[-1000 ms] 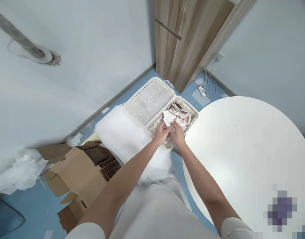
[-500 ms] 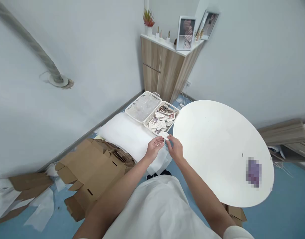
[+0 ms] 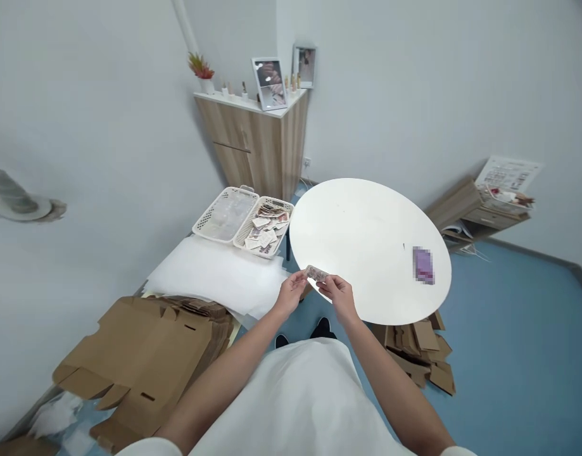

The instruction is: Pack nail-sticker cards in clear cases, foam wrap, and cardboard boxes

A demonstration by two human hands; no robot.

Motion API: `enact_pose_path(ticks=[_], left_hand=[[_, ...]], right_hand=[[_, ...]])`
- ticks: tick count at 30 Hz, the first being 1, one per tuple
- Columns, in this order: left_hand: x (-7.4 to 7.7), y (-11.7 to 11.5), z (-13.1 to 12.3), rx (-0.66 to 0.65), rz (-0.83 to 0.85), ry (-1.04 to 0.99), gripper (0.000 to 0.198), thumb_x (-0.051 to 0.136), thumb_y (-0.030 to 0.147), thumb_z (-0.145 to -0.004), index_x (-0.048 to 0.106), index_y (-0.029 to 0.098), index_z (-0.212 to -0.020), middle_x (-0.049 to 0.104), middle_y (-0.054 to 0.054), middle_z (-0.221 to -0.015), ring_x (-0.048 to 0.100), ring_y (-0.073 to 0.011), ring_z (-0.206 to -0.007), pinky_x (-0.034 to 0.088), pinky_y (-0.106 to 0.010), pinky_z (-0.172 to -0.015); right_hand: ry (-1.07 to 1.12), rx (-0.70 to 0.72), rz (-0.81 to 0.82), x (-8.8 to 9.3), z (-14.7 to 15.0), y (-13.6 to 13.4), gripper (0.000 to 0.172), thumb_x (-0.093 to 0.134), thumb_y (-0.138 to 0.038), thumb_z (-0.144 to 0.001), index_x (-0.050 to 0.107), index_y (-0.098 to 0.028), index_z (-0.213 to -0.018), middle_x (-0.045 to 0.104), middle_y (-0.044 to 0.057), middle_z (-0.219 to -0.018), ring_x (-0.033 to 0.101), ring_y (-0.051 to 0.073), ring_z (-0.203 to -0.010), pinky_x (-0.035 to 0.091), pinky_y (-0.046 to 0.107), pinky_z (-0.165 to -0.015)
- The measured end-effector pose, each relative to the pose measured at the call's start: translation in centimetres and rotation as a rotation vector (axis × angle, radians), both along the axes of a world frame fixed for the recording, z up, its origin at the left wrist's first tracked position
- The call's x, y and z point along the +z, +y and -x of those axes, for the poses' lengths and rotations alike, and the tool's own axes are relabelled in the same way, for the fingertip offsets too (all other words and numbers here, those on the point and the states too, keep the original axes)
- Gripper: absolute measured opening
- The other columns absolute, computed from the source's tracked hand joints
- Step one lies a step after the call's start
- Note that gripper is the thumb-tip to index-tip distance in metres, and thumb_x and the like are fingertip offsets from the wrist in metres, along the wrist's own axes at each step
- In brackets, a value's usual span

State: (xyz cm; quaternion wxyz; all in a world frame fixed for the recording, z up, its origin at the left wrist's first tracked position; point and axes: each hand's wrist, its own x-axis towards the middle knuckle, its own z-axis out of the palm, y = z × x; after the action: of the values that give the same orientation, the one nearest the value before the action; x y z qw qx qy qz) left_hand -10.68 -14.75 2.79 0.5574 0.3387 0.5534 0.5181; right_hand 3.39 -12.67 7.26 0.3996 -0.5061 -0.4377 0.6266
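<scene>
A small clear packet (image 3: 316, 273) is pinched between my left hand (image 3: 289, 292) and my right hand (image 3: 337, 295), each gripping one end. I hold it in front of me at the near edge of the round white table (image 3: 366, 244). Behind and to the left, a white basket (image 3: 268, 252) holds several similar small packets (image 3: 266, 229). An adjoining white basket (image 3: 206, 218) holds clear plastic.
A stack of white foam sheets (image 3: 215, 275) lies left of my hands, with flattened cardboard boxes (image 3: 143, 361) nearer. More cardboard pieces (image 3: 421, 351) lie under the table. A small purple object (image 3: 422, 265) rests on the table. A wooden cabinet (image 3: 257, 142) stands in the corner.
Both hands have drawn back from the basket of packets, taking one packet with them to the table's near edge. The view has swung to the right and lifted.
</scene>
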Motion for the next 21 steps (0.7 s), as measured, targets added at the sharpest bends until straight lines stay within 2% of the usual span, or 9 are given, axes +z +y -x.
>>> enact_pose_path(ticks=[4,8,11,15,18,21], left_hand=[[1.0,1.0,-3.1,-0.114,-0.018,0.011,0.029,0.052,0.039,-0.074,0.06,0.016,-0.089,0.064,-0.007,-0.087,0.058,-0.0187,-0.088,0.045,-0.029,-0.07],[1.3,2.3,-6.5,-0.19,-0.017,0.046,0.025,0.053,0.039,-0.073,0.059,0.016,-0.076,0.063,-0.004,-0.076,0.059,-0.0156,-0.077,0.045,-0.027,-0.068],[1.5,3.6,-9.0,-0.193,-0.018,0.024,0.024,0.056,0.039,-0.071,0.059,0.016,-0.074,0.061,-0.001,-0.069,0.057,-0.0129,-0.068,0.045,-0.027,-0.068],[1.6,5.6,-11.6,-0.173,-0.021,-0.007,0.027,0.058,0.039,-0.069,0.061,0.015,-0.08,0.061,-0.001,-0.07,0.055,-0.0111,-0.065,0.046,-0.027,-0.069],[1.6,7.0,-12.9,-0.182,-0.027,0.011,0.029,0.057,0.039,-0.07,0.062,0.015,-0.084,0.06,-0.001,-0.069,0.053,-0.0104,-0.063,0.045,-0.027,-0.068],[1.4,8.2,-14.1,-0.201,-0.017,0.036,0.029,0.057,0.039,-0.07,0.063,0.015,-0.085,0.06,-0.002,-0.071,0.052,-0.0101,-0.062,0.045,-0.026,-0.065]], right_hand=[[0.101,-0.11,0.12,0.2,-2.9,-0.6,0.034,0.055,-0.051,-0.07,0.057,-0.02,-0.08,0.064,0.005,-0.088,0.064,0.02,-0.082,0.053,0.033,-0.072],[0.091,-0.165,0.181,-0.3,-6.7,-0.4,0.032,0.055,-0.05,-0.07,0.056,-0.02,-0.081,0.062,0.005,-0.09,0.065,0.02,-0.078,0.054,0.028,-0.059],[0.034,-0.14,0.196,-0.6,-9.8,0.2,0.029,0.055,-0.047,-0.07,0.057,-0.019,-0.076,0.062,0.004,-0.085,0.065,0.018,-0.074,0.051,0.023,-0.052],[-0.024,-0.028,0.202,-0.6,-13.6,1.8,0.025,0.055,-0.043,-0.07,0.06,-0.019,-0.074,0.063,0.004,-0.086,0.065,0.016,-0.072,0.05,0.022,-0.053],[-0.022,0.057,0.199,-0.7,-15.9,3.2,0.025,0.056,-0.042,-0.07,0.06,-0.02,-0.082,0.062,0.005,-0.094,0.064,0.016,-0.073,0.051,0.024,-0.054],[-0.013,0.041,0.194,-1.0,-17.8,4.6,0.028,0.056,-0.041,-0.07,0.057,-0.024,-0.092,0.06,0.003,-0.097,0.064,0.015,-0.072,0.052,0.026,-0.056]])
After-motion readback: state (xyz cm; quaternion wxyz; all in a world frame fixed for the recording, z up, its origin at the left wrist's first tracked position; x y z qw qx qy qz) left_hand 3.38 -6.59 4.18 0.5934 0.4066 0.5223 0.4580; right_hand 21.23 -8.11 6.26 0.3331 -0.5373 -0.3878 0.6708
